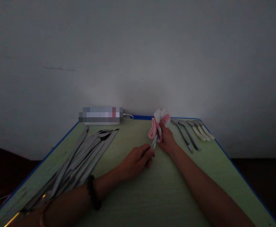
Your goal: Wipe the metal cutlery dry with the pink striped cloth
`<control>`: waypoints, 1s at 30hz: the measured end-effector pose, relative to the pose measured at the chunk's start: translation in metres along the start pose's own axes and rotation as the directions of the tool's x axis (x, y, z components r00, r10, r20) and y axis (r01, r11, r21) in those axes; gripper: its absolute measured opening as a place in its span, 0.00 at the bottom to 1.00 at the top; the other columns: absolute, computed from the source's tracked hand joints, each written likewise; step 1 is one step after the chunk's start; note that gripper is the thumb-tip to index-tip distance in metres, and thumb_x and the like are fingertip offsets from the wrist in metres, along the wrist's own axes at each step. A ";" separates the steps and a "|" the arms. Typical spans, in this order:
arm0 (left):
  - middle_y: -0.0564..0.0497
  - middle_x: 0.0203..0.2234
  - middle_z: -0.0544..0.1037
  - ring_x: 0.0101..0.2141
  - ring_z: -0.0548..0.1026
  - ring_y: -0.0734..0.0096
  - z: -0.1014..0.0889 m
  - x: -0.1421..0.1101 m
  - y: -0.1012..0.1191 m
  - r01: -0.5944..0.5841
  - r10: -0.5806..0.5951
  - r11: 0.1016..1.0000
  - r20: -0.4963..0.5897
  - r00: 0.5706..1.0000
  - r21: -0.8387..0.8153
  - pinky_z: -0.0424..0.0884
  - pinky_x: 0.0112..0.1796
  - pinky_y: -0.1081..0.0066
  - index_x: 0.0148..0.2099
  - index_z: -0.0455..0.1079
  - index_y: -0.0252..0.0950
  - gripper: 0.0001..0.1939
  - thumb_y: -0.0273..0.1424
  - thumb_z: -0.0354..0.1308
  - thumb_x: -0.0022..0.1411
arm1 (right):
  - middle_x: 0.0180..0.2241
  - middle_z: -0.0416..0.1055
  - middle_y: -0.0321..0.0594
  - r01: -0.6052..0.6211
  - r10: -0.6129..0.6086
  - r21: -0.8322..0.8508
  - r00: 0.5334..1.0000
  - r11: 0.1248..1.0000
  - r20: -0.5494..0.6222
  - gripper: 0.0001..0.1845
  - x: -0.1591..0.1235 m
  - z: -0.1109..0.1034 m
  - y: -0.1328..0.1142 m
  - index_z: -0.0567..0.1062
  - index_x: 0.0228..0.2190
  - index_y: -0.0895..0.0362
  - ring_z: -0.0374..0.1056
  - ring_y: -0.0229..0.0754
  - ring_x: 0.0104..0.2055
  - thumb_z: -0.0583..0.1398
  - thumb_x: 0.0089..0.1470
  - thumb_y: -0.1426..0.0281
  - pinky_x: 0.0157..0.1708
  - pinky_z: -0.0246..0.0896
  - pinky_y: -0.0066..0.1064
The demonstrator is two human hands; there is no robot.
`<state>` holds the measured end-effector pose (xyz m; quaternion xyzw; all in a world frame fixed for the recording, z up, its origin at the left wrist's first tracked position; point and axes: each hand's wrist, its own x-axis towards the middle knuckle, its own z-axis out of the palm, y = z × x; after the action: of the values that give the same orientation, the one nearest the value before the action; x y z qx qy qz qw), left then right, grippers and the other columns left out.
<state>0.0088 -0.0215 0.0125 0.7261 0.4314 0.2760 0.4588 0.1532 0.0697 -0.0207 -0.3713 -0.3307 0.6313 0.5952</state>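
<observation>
My left hand is closed around the near end of a piece of metal cutlery. Its far end is hidden in a pink and white cloth, so I cannot tell whether it is a spoon, fork or knife. Fingers of my right hand are wrapped around the bunched cloth, which covers that far end. Both hands are over the middle of the table, the right one farther forward.
Several long metal cutlery pieces, spoons among them, lie in a pile at the left. Cutlery with white handles and two all-metal pieces lie at the right. A white box-like device with a cable stands against the wall.
</observation>
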 end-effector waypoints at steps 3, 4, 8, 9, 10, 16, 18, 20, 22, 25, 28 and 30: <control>0.59 0.16 0.64 0.17 0.63 0.77 0.002 0.004 -0.004 0.048 -0.054 0.996 -0.086 0.995 -0.076 0.60 0.22 0.76 0.28 0.60 0.37 0.18 0.39 0.41 0.66 | 0.16 0.65 0.30 -0.078 0.078 0.016 0.997 0.997 0.022 0.16 -0.008 0.004 -0.004 0.69 0.23 0.58 0.59 0.32 0.18 0.66 0.37 0.59 0.20 0.56 0.25; 0.60 0.16 0.64 0.16 0.62 0.77 0.002 0.005 -0.006 0.055 -0.065 0.994 -0.104 0.992 -0.099 0.60 0.21 0.76 0.28 0.60 0.37 0.18 0.40 0.41 0.66 | 0.17 0.66 0.30 -0.102 0.101 0.008 0.993 0.995 0.060 0.17 -0.010 0.005 -0.005 0.70 0.24 0.58 0.60 0.32 0.19 0.66 0.37 0.59 0.20 0.56 0.25; 0.61 0.14 0.64 0.15 0.61 0.78 0.003 0.007 -0.006 0.081 -0.098 0.987 -0.127 0.987 -0.136 0.58 0.19 0.77 0.29 0.61 0.37 0.17 0.40 0.42 0.65 | 0.17 0.66 0.31 -0.112 0.134 -0.129 0.975 0.985 0.178 0.20 -0.016 0.006 -0.005 0.70 0.23 0.59 0.59 0.33 0.18 0.64 0.39 0.54 0.20 0.54 0.26; 0.61 0.14 0.64 0.14 0.60 0.78 0.003 0.007 -0.005 0.087 -0.105 0.987 -0.136 0.985 -0.135 0.58 0.18 0.77 0.29 0.62 0.37 0.16 0.40 0.43 0.65 | 0.16 0.65 0.32 -0.086 0.121 -0.194 0.976 0.977 0.180 0.21 -0.016 0.005 -0.004 0.70 0.22 0.59 0.57 0.32 0.18 0.62 0.40 0.52 0.19 0.52 0.26; 0.61 0.13 0.65 0.14 0.60 0.78 0.002 0.007 -0.004 0.090 -0.110 0.987 -0.146 0.983 -0.133 0.58 0.18 0.77 0.30 0.62 0.36 0.16 0.40 0.43 0.65 | 0.16 0.65 0.32 -0.053 0.104 -0.269 0.979 0.962 0.177 0.22 -0.016 0.004 -0.004 0.70 0.21 0.60 0.56 0.32 0.17 0.61 0.41 0.51 0.19 0.51 0.26; 0.61 0.13 0.64 0.13 0.59 0.79 0.001 0.007 -0.001 0.125 -0.158 0.975 -0.173 0.972 -0.185 0.56 0.16 0.78 0.32 0.64 0.36 0.16 0.40 0.43 0.64 | 0.17 0.66 0.34 0.156 -0.028 -0.570 0.974 0.807 0.226 0.20 -0.019 0.005 -0.007 0.72 0.22 0.61 0.55 0.31 0.19 0.62 0.42 0.55 0.18 0.49 0.24; 0.61 0.12 0.64 0.12 0.59 0.79 0.000 0.007 -0.002 0.136 -0.171 0.971 -0.171 0.970 -0.199 0.56 0.16 0.78 0.33 0.64 0.36 0.16 0.41 0.43 0.64 | 0.19 0.68 0.34 0.181 -0.041 -0.552 0.966 0.814 0.256 0.17 -0.020 0.007 -0.009 0.73 0.23 0.61 0.57 0.31 0.20 0.62 0.42 0.57 0.19 0.51 0.24; 0.61 0.13 0.65 0.12 0.59 0.79 0.000 0.008 -0.003 0.141 -0.177 0.967 -0.165 0.970 -0.211 0.56 0.16 0.78 0.34 0.65 0.35 0.17 0.42 0.43 0.64 | 0.20 0.69 0.34 0.184 -0.035 -0.521 0.959 0.833 0.282 0.16 -0.021 0.007 -0.010 0.73 0.24 0.60 0.58 0.32 0.20 0.62 0.43 0.59 0.20 0.52 0.24; 0.60 0.13 0.65 0.12 0.59 0.79 -0.001 0.008 -0.004 0.145 -0.183 0.964 -0.160 0.970 -0.223 0.56 0.16 0.78 0.34 0.65 0.35 0.18 0.43 0.42 0.64 | 0.19 0.69 0.34 0.178 -0.026 -0.508 0.956 0.843 0.292 0.15 -0.021 0.006 -0.008 0.74 0.25 0.60 0.58 0.32 0.21 0.62 0.43 0.59 0.21 0.53 0.24; 0.60 0.14 0.65 0.13 0.60 0.79 -0.001 0.009 -0.007 0.137 -0.173 0.968 -0.161 0.972 -0.210 0.56 0.16 0.78 0.33 0.64 0.35 0.19 0.44 0.41 0.64 | 0.17 0.67 0.34 0.152 -0.010 -0.500 0.961 0.853 0.276 0.17 -0.020 0.004 -0.004 0.73 0.23 0.61 0.57 0.31 0.19 0.62 0.44 0.57 0.18 0.51 0.23; 0.60 0.14 0.65 0.15 0.61 0.79 -0.001 0.009 -0.006 0.109 -0.131 0.985 -0.167 0.977 -0.134 0.58 0.18 0.78 0.29 0.63 0.36 0.18 0.42 0.43 0.64 | 0.17 0.67 0.34 0.036 0.056 -0.372 0.971 0.927 0.233 0.19 -0.017 0.003 0.000 0.72 0.22 0.61 0.57 0.31 0.17 0.62 0.43 0.56 0.17 0.50 0.23; 0.59 0.14 0.65 0.16 0.62 0.78 -0.002 0.008 -0.003 0.076 -0.088 0.994 -0.158 0.984 -0.082 0.59 0.21 0.77 0.26 0.62 0.36 0.19 0.41 0.44 0.64 | 0.17 0.68 0.33 -0.072 0.106 -0.183 0.978 0.980 0.180 0.18 -0.014 0.003 0.000 0.72 0.23 0.61 0.59 0.31 0.18 0.64 0.41 0.57 0.18 0.53 0.23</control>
<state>0.0099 -0.0136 0.0104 0.6652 0.4859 0.3306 0.4605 0.1507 0.0556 -0.0183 -0.3752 -0.4228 0.6583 0.4972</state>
